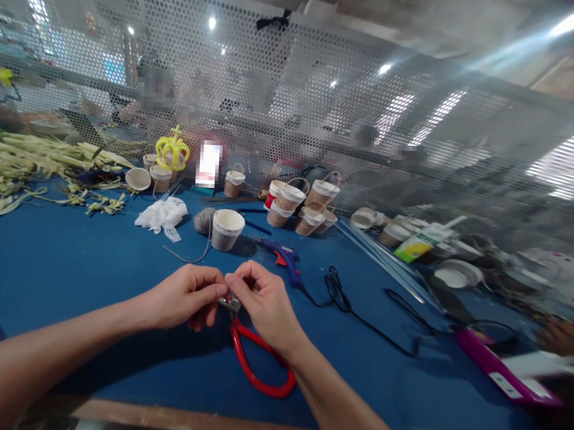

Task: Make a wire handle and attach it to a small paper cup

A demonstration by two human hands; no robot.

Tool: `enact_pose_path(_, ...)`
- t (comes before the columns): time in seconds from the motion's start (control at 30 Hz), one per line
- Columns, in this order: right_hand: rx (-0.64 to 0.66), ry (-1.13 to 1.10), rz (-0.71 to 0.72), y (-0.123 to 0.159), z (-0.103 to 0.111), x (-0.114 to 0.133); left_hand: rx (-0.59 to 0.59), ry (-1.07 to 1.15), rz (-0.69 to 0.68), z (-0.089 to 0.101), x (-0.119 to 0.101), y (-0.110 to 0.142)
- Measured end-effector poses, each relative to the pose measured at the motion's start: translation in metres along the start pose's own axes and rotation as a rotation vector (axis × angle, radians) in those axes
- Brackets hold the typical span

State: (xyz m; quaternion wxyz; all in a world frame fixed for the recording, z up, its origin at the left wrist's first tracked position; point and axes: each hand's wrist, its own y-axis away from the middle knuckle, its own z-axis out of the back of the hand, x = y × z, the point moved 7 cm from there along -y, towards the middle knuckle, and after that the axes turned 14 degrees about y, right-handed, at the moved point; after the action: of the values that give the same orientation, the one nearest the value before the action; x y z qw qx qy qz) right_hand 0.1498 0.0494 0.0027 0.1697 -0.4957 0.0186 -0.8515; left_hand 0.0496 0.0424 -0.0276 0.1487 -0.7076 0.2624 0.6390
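My left hand [184, 297] and my right hand [265, 304] meet above the front middle of the blue table, fingertips pinched close together. Whatever they pinch is too small and too covered by the fingers to name. Scissors with red handles [263, 388] are just below, their metal part [234, 305] partly hidden by my fingers; I cannot tell whether a hand touches them. Beyond my hands, a small whitish pot [227, 231] stands beside a ball of grey cord [204, 221], whose loose end trails on the table.
A blue glue gun [285, 258] lies right of centre, its black cable [358, 316] running right. Several small buckets [287, 202] stand at the back before a perforated metal screen [255, 78]. Clear sticks [385, 258] and a purple power strip [505, 367] lie to the right.
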Motion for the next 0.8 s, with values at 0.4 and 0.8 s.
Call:
enact_pose_path(0.4,0.154,-0.261,0.013,-0.001,-0.003,0.001,0.112,0.234,-0.010,-0.005,0.000,-0.001)
enact_pose_path(0.8,0.116,-0.156,-0.065,-0.003,0.000,-0.012,-0.004,0.097,-0.013,0.000,0.000,-0.001)
